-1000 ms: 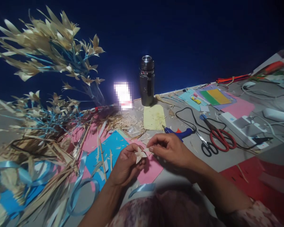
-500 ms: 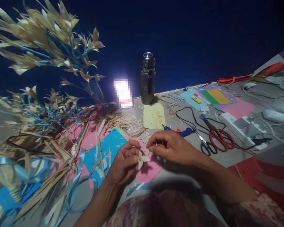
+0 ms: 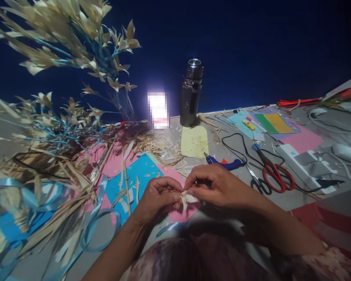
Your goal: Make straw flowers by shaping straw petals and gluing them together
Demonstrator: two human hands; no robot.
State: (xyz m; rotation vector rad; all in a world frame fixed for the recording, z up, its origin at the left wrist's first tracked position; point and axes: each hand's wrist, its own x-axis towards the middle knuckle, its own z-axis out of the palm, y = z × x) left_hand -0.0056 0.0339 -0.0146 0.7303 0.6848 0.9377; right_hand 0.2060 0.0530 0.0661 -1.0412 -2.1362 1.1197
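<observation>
A small cream flower with pointed petals (image 3: 186, 200), apparently made of dried husk, is held low over a pink sheet (image 3: 175, 212). My left hand (image 3: 160, 195) pinches it from the left between thumb and fingers. From the right, my right hand (image 3: 213, 185) has thumb and forefinger closed on its upper edge, so both sets of fingertips meet there. Whatever else lies between the right fingertips is hidden. Beyond my right hand lies a glue gun with a blue body (image 3: 225, 163), its tip resting by a yellow sheet (image 3: 194, 140).
Red-handled scissors (image 3: 277, 177) and black-handled scissors (image 3: 260, 183) lie right, beside a white power strip (image 3: 298, 166). A dark flask (image 3: 190, 101) stands behind. Left are husk flowers on blue stems (image 3: 105, 66), dried husks (image 3: 61, 210), light-blue ribbon (image 3: 87, 230) and a blue sheet (image 3: 146, 171).
My right hand has come in to the flower, and its fingertips now meet those of my left hand. The whole view has shifted slightly, with objects appearing farther right.
</observation>
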